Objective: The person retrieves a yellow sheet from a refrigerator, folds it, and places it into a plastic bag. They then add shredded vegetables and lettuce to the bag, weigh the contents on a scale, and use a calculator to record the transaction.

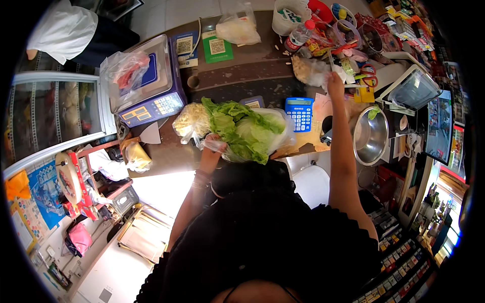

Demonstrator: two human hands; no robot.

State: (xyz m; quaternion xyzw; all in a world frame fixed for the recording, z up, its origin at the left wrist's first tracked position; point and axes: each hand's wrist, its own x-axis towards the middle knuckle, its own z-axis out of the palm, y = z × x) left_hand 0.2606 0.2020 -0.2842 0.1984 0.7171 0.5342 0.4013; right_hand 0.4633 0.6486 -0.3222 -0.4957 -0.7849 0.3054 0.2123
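My left hand (pixel 214 146) grips the gathered clear plastic of a bag at the near edge of the counter. Beside it lies a head of leafy green lettuce (pixel 246 128), partly inside a clear plastic bag (pixel 288 125). A knotted bag of pale yellow shredded food (pixel 192 119) touches the lettuce on the left. My right arm stretches across the counter. My right hand (pixel 335 85) is at a cluttered pile, next to a clear bag of light brown food (pixel 305 71); a thin pale strip rises from its fingers, and its grip is unclear. A blue calculator (pixel 299 114) lies between the arms.
A weighing scale (pixel 146 81) carries a bag of red meat (pixel 129 72) at the left. Red-handled scissors (pixel 369 75), a cola bottle (pixel 300 36) and a steel bowl (pixel 371 136) stand right. A person in a white top (pixel 68 30) is beyond the scale.
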